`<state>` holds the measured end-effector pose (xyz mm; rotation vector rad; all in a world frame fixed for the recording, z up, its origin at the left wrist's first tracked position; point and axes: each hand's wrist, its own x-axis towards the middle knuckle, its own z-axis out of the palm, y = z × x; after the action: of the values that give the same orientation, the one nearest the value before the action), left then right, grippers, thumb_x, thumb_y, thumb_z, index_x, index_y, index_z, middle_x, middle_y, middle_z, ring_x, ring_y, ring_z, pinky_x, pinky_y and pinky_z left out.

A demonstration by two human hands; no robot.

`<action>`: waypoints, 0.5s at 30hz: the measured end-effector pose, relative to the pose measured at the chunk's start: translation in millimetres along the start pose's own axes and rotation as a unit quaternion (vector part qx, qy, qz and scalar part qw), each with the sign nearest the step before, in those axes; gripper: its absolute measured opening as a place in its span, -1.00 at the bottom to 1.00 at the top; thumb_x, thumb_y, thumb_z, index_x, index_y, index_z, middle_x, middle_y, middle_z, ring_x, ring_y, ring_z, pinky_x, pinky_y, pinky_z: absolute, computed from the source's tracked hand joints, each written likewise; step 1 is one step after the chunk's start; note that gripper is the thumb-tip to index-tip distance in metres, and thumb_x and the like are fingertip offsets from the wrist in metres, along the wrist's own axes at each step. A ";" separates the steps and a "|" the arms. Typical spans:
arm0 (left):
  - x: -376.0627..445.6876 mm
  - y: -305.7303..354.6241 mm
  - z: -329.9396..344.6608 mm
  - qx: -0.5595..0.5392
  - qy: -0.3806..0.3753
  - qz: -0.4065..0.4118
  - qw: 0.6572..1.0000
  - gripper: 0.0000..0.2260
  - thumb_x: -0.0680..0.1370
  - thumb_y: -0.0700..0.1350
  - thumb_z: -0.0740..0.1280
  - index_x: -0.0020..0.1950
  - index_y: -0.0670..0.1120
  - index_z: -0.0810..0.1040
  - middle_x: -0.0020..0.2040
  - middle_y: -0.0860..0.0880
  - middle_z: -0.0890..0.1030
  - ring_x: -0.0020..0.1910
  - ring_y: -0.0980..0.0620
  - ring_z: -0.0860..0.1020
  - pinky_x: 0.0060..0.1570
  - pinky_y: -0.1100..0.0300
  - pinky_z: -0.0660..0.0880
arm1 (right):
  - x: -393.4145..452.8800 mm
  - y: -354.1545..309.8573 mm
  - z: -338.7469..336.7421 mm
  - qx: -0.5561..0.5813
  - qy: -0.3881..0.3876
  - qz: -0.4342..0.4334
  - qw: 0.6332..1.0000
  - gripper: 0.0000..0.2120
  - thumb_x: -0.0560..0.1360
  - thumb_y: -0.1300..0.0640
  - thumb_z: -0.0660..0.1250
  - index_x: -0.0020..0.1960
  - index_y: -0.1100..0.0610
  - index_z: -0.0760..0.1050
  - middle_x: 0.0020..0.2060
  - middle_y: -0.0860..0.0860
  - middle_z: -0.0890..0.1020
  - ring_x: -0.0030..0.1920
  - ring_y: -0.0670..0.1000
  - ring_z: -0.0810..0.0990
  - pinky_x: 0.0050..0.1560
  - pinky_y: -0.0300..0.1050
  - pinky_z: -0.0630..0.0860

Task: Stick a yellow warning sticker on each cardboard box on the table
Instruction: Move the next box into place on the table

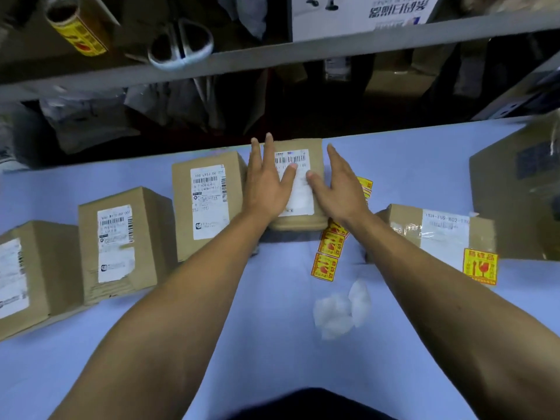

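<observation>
- At centre frame, both hands lie flat on the middle cardboard box point(298, 183), which sits at the far edge of the table point(272, 328); fingers are straight, nothing is pinched or gripped.
- The left hand point(266, 183) covers the box's left top edge with its thumb on the white shipping label point(295, 189); the right hand point(339, 189) rests along the right edge, thumb also at the label. Bracketing it from both sides likely serves to square or slide the box into working position.
- No yellow sticker shows on this box, so by the look of it this one is not yet done.
- The sticker strip point(328, 250) trails on the table just right of and below that box, partly under the right wrist: close at hand for the next peel.
- At right of frame, the labelled box point(436, 234) already carries a yellow warning sticker point(480, 266) on its near corner.
- Three boxes run in a row toward the lower left: the nearest-left box point(206, 204), the next box point(118, 244) and the far-left box point(27, 277). None shows a sticker, seemingly queued in order.
- Crumpled white backing paper point(342, 310) lies below the strip, probably discarded peelings.
- A sticker roll point(78, 31) sits on the shelf at upper left, a spare out of the way.
</observation>
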<state>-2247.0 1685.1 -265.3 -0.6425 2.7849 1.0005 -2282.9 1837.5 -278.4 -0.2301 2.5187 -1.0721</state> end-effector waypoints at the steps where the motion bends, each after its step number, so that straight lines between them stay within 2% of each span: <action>1: 4.9 -1.5 2.9 -0.037 0.006 -0.028 0.999 -0.31 0.65 0.13 0.21 0.64 -0.02 -0.08 0.65 -0.13 -0.02 0.61 -0.12 0.03 0.55 0.00 0.04 | 4.5 1.9 3.6 0.031 0.001 0.018 0.999 -0.30 0.62 -0.15 0.22 0.62 0.09 0.02 0.59 0.05 0.20 0.57 0.09 0.18 0.51 0.02 0.17; 3: 13.2 -4.7 8.6 -0.119 0.006 -0.090 0.989 -0.26 0.62 0.16 0.25 0.64 0.01 -0.10 0.64 -0.06 0.09 0.59 -0.07 0.13 0.53 0.04 0.14 | 12.1 5.9 10.8 0.106 -0.006 0.064 0.992 -0.28 0.60 -0.20 0.22 0.63 -0.04 -0.02 0.59 0.00 0.22 0.55 0.07 0.24 0.49 0.05 0.28; 5: 19.2 -7.9 14.5 -0.197 -0.006 -0.161 0.967 -0.21 0.58 0.21 0.29 0.64 0.04 -0.09 0.61 -0.03 0.20 0.54 -0.07 0.27 0.49 -0.04 0.26 | 17.1 9.6 17.0 0.206 -0.019 0.108 0.972 -0.27 0.58 -0.21 0.25 0.61 -0.14 -0.04 0.58 -0.02 0.23 0.50 0.04 0.33 0.41 0.08 0.42; 7: 21.4 -11.4 18.5 -0.262 -0.022 -0.208 0.942 -0.24 0.55 0.23 0.33 0.62 0.04 0.05 0.55 -0.03 0.34 0.46 -0.07 0.40 0.42 -0.08 0.37 | 20.6 13.7 21.7 0.297 -0.039 0.131 0.945 -0.28 0.57 -0.17 0.29 0.61 -0.18 -0.02 0.57 -0.03 0.27 0.40 -0.04 0.47 0.33 0.06 0.51; 9: 22.9 -16.8 22.6 -0.331 -0.030 -0.199 0.922 -0.48 0.55 0.15 0.36 0.47 0.01 0.39 0.32 0.00 0.59 0.24 0.00 0.60 0.27 -0.08 0.52 | 22.4 17.4 25.7 0.339 -0.061 0.125 0.930 -0.31 0.59 -0.13 0.28 0.61 -0.17 0.01 0.52 -0.05 0.35 0.26 -0.11 0.58 0.26 0.03 0.57; 10: 23.4 -18.1 23.5 -0.358 -0.032 -0.191 0.914 -0.61 0.56 0.11 0.37 0.35 0.02 0.49 0.20 0.02 0.66 0.13 0.04 0.65 0.20 -0.07 0.58 | 23.2 18.2 27.4 0.345 -0.070 0.119 0.928 -0.33 0.60 -0.11 0.27 0.61 -0.15 0.03 0.49 -0.05 0.40 0.25 -0.09 0.60 0.25 0.05 0.58; 12: 23.1 -18.1 23.3 -0.395 -0.037 -0.186 0.899 -0.72 0.57 0.08 0.37 0.26 0.05 0.54 0.10 0.04 0.70 0.04 0.07 0.69 0.11 -0.02 0.63 | 23.1 17.2 29.9 0.362 -0.079 0.116 0.922 -0.35 0.61 -0.11 0.24 0.61 -0.14 0.04 0.46 -0.04 0.44 0.26 -0.03 0.60 0.25 0.10 0.57; 15: 20.7 -13.8 20.5 -0.427 -0.050 -0.199 0.881 -0.72 0.58 0.05 0.37 0.27 0.04 0.53 0.10 0.01 0.71 0.02 0.04 0.70 0.05 -0.01 0.65 | 19.9 11.2 30.5 0.391 -0.085 0.119 0.909 -0.40 0.65 -0.06 0.20 0.61 -0.12 0.03 0.42 0.01 0.50 0.24 0.02 0.63 0.24 0.14 0.58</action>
<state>-2260.6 1681.2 -294.3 -1.1337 1.8728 2.0522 -2288.3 1819.3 -311.5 0.1999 1.7254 -1.7485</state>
